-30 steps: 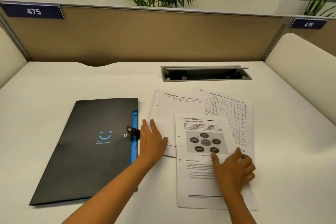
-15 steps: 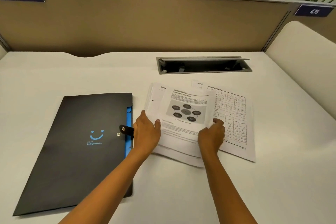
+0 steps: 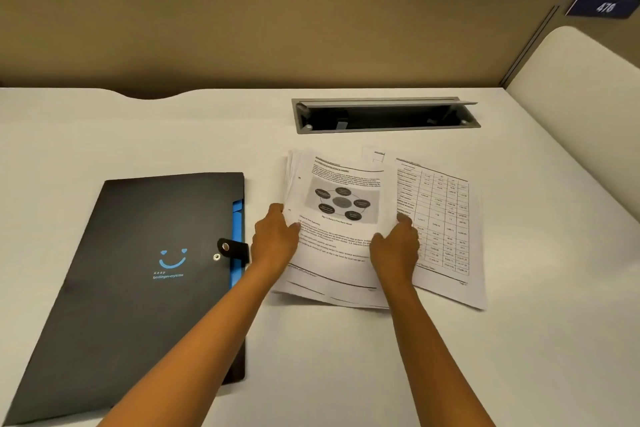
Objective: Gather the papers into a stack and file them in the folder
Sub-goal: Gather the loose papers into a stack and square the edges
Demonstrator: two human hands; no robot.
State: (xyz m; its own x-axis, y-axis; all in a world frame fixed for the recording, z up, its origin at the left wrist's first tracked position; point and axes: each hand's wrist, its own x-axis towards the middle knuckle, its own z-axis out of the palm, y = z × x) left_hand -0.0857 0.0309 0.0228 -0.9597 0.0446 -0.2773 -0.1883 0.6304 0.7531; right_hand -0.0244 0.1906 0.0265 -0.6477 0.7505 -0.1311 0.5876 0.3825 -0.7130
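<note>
- White cubicle desk (image 3: 346, 357) with a tan fabric divider (image 3: 277, 28) at the back, and an open grey cable tray (image 3: 384, 114) sunk into the top just beyond the paperwork.
- Printed white paper sheets (image 3: 341, 204) sit mid-desk as a loose, fanned pile. The top one has a circle diagram on it, and the edges underneath are splayed out on the left side.
- One white sheet with a table grid (image 3: 446, 229) lies off to the right, partly tucked under the pile and not squared up with it. Part of one more small sheet peeks out behind the pile.
- Black plastic folder with a blue smiley logo (image 3: 156, 253) lies flat to the left, just beside the pile. Its snap tab looks undone, but the cover is down.
- Left hand (image 3: 275, 241) pinches the pile's left edge, thumb on top and fingers underneath as far as I can tell. Right hand (image 3: 394, 248) is curled round the right edge the same way, knuckles up. Both forearms reach straight in, roughly parallel.
- What could go sideways, I reckon: lift now and the table sheet gets left behind or dragged crooked, since it's only half under.
- The fanned edges could also slip apart if the pinch is light, so the pile probably wants tapping square first.
- The folder needs opening too, and both hands are busy.
</note>
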